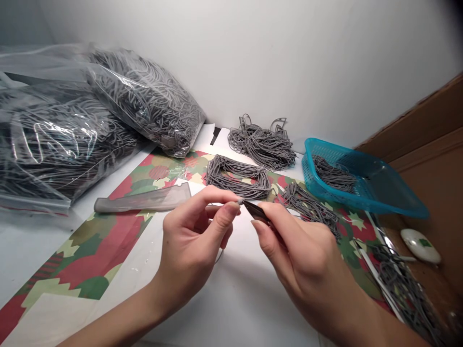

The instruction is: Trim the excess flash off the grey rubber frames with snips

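My left hand pinches a thin grey cord between thumb and forefinger, its pale tip showing. My right hand grips a small dark blade, whose edge sits against that tip. The fingers of both hands nearly meet. Just beyond them lies a rectangular bundle of grey cord, and another grey bundle is close to my right hand. A translucent grey strip lies left of my left hand.
Two large clear bags of grey cord lie at left, beside a looser heap. A blue plastic basket holds more cord. Patterned red-and-green paper covers the white surface. A white oval object rests on cardboard at right.
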`<state>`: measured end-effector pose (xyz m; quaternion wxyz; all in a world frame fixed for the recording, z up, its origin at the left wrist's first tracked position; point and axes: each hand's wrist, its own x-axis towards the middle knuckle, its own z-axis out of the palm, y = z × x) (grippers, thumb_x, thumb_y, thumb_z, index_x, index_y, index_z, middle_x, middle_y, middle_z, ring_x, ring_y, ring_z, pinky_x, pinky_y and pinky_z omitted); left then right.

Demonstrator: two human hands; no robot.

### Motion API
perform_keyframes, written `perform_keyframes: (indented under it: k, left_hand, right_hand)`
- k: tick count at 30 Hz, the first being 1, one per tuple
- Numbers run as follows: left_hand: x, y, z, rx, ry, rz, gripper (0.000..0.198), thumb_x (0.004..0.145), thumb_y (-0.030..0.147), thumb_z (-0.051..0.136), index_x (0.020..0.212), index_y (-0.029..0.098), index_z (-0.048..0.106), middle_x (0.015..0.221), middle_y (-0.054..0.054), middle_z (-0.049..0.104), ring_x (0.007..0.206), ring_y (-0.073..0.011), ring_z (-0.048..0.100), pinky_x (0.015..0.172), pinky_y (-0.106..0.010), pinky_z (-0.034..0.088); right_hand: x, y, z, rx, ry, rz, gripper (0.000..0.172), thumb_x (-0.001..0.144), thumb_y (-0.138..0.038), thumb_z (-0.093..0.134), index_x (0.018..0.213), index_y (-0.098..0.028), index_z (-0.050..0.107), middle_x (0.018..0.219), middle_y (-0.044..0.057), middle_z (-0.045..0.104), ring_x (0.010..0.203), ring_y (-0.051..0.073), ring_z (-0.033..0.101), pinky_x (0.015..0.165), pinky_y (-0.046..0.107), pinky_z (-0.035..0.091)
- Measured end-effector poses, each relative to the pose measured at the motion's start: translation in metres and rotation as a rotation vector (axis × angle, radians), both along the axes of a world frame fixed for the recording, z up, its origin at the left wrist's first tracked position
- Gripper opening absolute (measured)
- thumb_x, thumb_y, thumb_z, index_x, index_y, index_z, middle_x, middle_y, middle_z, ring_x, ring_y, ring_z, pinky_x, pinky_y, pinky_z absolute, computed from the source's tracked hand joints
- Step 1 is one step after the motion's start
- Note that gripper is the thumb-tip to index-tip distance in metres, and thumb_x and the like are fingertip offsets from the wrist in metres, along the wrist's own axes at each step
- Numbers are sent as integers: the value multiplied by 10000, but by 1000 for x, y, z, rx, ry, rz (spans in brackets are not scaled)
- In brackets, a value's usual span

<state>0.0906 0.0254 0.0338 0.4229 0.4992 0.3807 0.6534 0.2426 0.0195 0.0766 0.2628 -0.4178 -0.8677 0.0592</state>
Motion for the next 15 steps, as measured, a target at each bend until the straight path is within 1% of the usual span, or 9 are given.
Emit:
perform_keyframes:
  k: [4, 7, 10, 15]
  left_hand:
    - [0, 0, 0, -6, -4, -13, 88, 878, 275, 636, 819, 216, 666, 555, 53, 488, 395, -61, 424, 328, -169, 318]
    - [-1, 1, -2, -21, -16, -35, 89, 882, 277, 631, 822, 222, 667, 565, 52, 492, 398, -59, 419, 327, -168, 308]
    - [-1, 1, -3, -34, -39, -47, 90, 879, 286, 637, 824, 222, 667, 584, 45, 506, 399, -57, 413, 320, -169, 295]
    - [-1, 2, -3, -51, -61, -57, 100, 880, 297, 637, 817, 226, 668, 594, 43, 518, 404, -53, 412, 323, -162, 289]
  right_hand:
    - [1, 0, 1, -23, 7, 1, 162, 988, -200, 408, 917, -167, 549, 676, -20, 573, 542, 100, 513, 510, 224, 335]
    - [1, 0, 2, -34, 1, 1, 155, 985, -196, 412, 964, -160, 561, 648, -36, 534, 511, 99, 463, 493, 234, 312]
    - [0, 1, 3, -59, -2, 6, 166, 988, -199, 407, 954, -164, 565, 639, -42, 512, 499, 96, 436, 487, 236, 302]
    - [1, 1, 4, -27, -3, 13, 168, 987, -201, 410, 991, -154, 571, 631, -41, 504, 492, 96, 429, 483, 232, 296]
